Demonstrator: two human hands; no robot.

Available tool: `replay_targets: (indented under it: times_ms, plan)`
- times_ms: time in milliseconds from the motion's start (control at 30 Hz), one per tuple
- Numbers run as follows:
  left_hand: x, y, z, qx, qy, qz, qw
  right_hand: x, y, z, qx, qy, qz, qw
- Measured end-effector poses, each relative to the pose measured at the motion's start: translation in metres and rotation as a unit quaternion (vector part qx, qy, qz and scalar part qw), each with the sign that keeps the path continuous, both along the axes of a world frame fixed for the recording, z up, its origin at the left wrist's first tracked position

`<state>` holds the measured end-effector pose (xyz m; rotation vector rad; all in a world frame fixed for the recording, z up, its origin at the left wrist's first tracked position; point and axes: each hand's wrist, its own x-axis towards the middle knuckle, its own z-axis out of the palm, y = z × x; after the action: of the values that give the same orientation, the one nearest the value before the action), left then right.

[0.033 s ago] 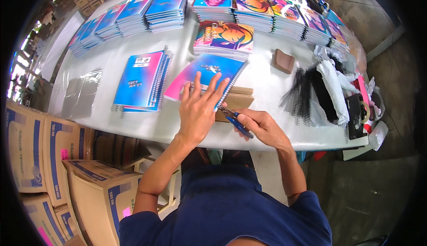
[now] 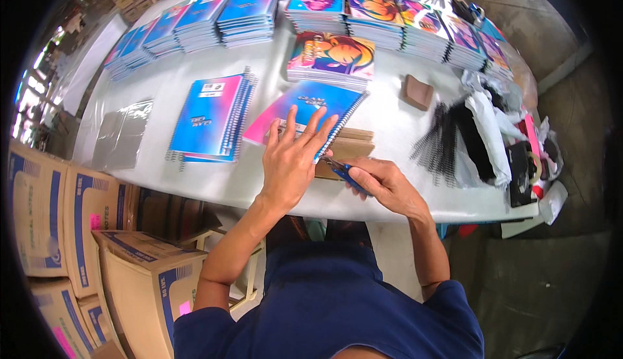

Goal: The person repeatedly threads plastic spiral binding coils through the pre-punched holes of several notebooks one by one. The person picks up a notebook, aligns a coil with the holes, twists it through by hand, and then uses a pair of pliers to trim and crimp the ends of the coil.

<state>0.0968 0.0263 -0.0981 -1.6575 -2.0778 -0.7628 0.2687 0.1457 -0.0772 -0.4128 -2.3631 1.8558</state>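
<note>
A blue and pink spiral notebook [image 2: 305, 103] lies tilted on the table, its wire coil along the right edge. My left hand [image 2: 290, 161] rests flat on its cover with the fingers spread. My right hand [image 2: 387, 187] is closed around blue-handled pliers [image 2: 352, 176], whose jaws are at the lower end of the coil. Beneath the notebook's lower right part, a brown cardboard block [image 2: 355, 145] shows. Left of my hands lies a small stack of spiral notebooks [image 2: 206, 122] with the same blue and pink covers.
Behind are a picture-covered notebook stack [image 2: 331, 54] and rows of blue stacks [image 2: 248, 9]. Right of the work are a brown block [image 2: 417, 92], loose black coils [image 2: 436, 142] and a tape dispenser [image 2: 521, 174]. Cardboard boxes [image 2: 146, 255] stand at the lower left; clear plastic sheets [image 2: 123, 135] lie left.
The view has shifted slightly, moving the table things a little to the right. The pliers' handles look closer together in my right hand. My left hand keeps its place on the notebook.
</note>
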Motion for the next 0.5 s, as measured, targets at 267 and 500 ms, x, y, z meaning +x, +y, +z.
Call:
replay_targets:
  times_ms: [267,500]
  plan:
    - [-0.097,-0.045,0.059,0.126,-0.032,0.121,0.984,-0.033,0.072,-0.006,0.335,0.068,-0.211,0.916]
    - [-0.162,-0.100,-0.016,-0.140,-0.179,0.071,0.971,-0.056,0.150,-0.100,0.518,0.122,-0.182,0.827]
